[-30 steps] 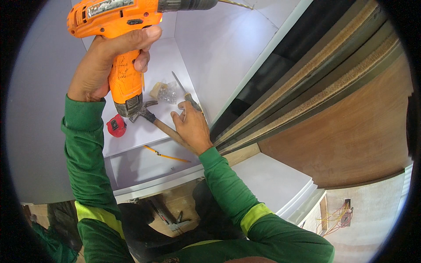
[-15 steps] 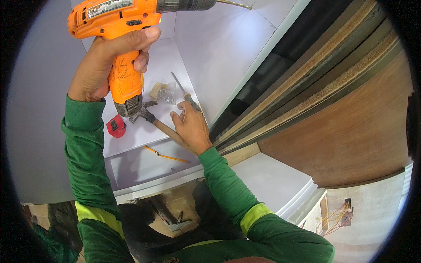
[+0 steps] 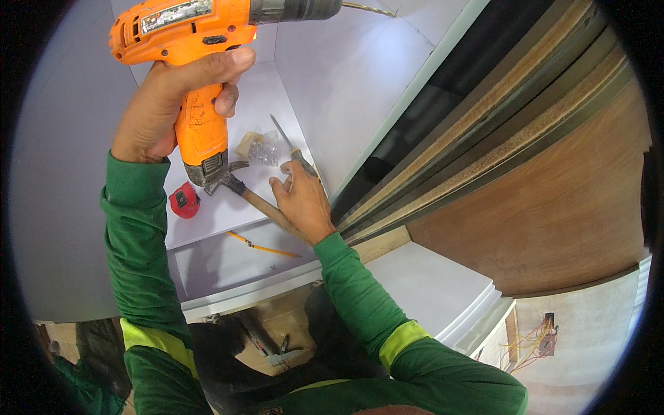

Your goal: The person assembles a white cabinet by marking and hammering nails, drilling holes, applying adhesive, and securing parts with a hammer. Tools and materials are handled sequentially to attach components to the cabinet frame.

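My left hand [image 3: 183,104] is wrapped round the grip of an orange cordless drill [image 3: 200,135], held up at the upper left. Its long bit [image 3: 370,8] points right, the tip at or very close to a white panel [image 3: 346,90]; contact is unclear. My right hand [image 3: 304,200] rests low on the white shelf [image 3: 225,214], thumb and forefinger apart, with nothing visible between them. Beside its fingers lies a screwdriver [image 3: 294,149], its handle partly hidden. A claw hammer [image 3: 266,209] lies with its handle running under my right wrist; the drill's base hides part of its head.
A red tape measure [image 3: 185,200] and a clear plastic bag [image 3: 263,148] lie on the shelf. Below is a yellow pencil-like stick [image 3: 263,247]. Brush-edged dark tracks [image 3: 477,124] and a brown wood panel [image 3: 526,200] stand right. Loose wires [image 3: 536,346] hang from a wall opening.
The drill and my left hand have shifted very slightly right and down. My right hand and the tools on the shelf stay in place.
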### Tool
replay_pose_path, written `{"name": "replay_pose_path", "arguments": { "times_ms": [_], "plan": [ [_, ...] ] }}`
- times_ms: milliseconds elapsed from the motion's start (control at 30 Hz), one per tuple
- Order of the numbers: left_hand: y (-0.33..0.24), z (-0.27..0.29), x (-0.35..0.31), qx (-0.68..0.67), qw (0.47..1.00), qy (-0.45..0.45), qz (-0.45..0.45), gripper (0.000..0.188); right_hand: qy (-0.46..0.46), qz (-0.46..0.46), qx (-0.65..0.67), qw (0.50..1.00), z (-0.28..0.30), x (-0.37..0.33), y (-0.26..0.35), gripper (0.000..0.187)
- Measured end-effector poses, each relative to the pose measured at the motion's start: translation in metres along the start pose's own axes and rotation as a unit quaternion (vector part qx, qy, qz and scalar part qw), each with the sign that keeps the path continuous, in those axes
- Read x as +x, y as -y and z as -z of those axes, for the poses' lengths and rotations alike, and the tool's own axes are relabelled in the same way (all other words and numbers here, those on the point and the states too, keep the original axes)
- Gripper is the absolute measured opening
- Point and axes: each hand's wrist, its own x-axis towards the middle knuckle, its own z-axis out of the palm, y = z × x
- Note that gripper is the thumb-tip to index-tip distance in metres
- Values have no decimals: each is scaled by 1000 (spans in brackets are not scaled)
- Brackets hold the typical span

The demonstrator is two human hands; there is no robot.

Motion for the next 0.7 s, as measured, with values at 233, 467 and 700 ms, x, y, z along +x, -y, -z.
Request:
{"name": "replay_pose_path", "arguments": {
  "times_ms": [233, 467, 700],
  "plan": [
    [0, -2, 2, 7, 1000, 8, -5, 37, -26, 14, 3, 1000, -4, -1, -8, 39],
    [-4, 1, -1, -32, 999, 7, -35, 39, -59, 29, -8, 998, -10, 1, -11, 38],
    [-3, 34, -26, -130, 991, -22, -22, 38, -34, -5, 42, 999, -3, -3, 0, 38]
  ]
}}
